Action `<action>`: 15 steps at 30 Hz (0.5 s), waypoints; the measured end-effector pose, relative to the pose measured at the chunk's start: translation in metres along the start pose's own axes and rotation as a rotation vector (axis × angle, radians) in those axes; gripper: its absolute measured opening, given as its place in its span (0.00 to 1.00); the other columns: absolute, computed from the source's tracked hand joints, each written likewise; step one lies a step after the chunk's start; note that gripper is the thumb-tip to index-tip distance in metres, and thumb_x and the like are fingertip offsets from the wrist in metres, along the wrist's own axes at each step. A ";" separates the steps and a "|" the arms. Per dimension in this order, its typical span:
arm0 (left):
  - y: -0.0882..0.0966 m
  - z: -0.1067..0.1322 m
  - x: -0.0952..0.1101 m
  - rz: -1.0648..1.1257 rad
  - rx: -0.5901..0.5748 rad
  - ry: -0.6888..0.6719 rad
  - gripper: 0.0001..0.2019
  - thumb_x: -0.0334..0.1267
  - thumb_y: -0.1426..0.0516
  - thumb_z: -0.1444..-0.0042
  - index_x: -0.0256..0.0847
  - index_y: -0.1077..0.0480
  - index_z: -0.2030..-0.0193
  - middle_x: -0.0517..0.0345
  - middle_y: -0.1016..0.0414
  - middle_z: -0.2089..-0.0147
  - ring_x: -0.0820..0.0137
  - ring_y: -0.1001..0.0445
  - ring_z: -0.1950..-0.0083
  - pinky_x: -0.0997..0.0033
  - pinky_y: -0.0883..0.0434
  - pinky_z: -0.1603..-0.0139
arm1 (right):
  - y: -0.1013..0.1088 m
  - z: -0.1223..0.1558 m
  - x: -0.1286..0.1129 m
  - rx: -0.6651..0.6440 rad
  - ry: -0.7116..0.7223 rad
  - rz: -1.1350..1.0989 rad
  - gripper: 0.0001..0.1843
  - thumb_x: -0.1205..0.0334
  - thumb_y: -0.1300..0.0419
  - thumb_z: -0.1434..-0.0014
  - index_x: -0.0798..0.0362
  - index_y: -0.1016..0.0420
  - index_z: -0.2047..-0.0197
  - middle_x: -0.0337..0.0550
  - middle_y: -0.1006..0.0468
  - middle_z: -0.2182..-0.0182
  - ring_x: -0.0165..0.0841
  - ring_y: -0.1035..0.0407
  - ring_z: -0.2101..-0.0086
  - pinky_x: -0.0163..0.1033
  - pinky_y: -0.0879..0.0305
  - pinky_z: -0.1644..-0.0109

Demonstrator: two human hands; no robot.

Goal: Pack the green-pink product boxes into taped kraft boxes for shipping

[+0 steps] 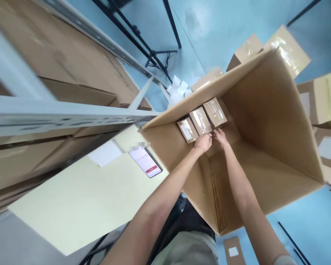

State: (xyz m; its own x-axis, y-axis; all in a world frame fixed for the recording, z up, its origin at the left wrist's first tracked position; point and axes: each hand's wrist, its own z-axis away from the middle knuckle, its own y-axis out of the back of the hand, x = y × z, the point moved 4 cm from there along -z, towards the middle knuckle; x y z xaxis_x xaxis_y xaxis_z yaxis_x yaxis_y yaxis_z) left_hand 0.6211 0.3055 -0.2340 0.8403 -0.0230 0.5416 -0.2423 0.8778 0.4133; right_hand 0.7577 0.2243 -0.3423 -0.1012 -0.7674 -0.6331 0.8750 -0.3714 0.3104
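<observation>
We see a large open carton [273, 99] across the centre and right of the frame. Inside it, just above the middle of the frame, three small taped boxes stand in a slanting row near its upper-left wall: the left box [187, 130], the middle box [200, 120] and the right box [215, 112].

Our left hand [204, 142] is at the lower edge of the middle box, its fingers curled inward; we cannot tell whether they grip anything. Our right hand [220, 136] is just beside it, below the right box, fingers loosely bent and partly apart; we cannot tell whether they touch that box.

At the lower left, a pale tabletop [85, 206] bears a lit phone [145, 162] and a white sheet [106, 152]. A metal rack [71, 110] crosses the upper left.
</observation>
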 end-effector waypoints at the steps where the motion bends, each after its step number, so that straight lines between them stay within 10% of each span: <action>1: 0.004 0.019 0.005 0.034 0.010 -0.002 0.18 0.30 0.44 0.26 0.40 0.16 0.39 0.40 0.11 0.41 0.50 0.13 0.38 0.52 0.21 0.32 | 0.003 0.019 -0.006 -0.010 -0.043 -0.012 0.34 0.48 0.37 0.30 0.60 0.24 0.29 0.55 0.11 0.48 0.37 0.17 0.53 0.45 0.18 0.43; 8: 0.038 0.183 0.023 0.437 0.235 -0.250 0.12 0.34 0.41 0.29 0.47 0.16 0.47 0.51 0.11 0.45 0.58 0.12 0.44 0.56 0.19 0.36 | 0.013 0.159 -0.058 -0.091 -0.005 -0.096 0.36 0.35 0.27 0.45 0.54 0.15 0.44 0.61 0.10 0.46 0.51 0.15 0.45 0.56 0.20 0.36; 15: 0.052 0.368 -0.043 0.727 0.546 -0.280 0.08 0.45 0.38 0.33 0.47 0.19 0.61 0.51 0.10 0.53 0.57 0.12 0.48 0.55 0.18 0.39 | -0.016 0.296 -0.111 -0.225 0.249 -0.064 0.42 0.23 0.26 0.51 0.50 0.13 0.48 0.60 0.09 0.47 0.53 0.13 0.49 0.61 0.19 0.37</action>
State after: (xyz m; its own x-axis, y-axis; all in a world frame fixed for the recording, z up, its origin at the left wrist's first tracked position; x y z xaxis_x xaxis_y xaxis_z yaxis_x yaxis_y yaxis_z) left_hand 0.3937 0.1761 0.0334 0.2652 0.2650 0.9271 -0.9128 0.3788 0.1529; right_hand 0.6149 0.1604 -0.0671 -0.0652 -0.5851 -0.8084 0.9560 -0.2689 0.1175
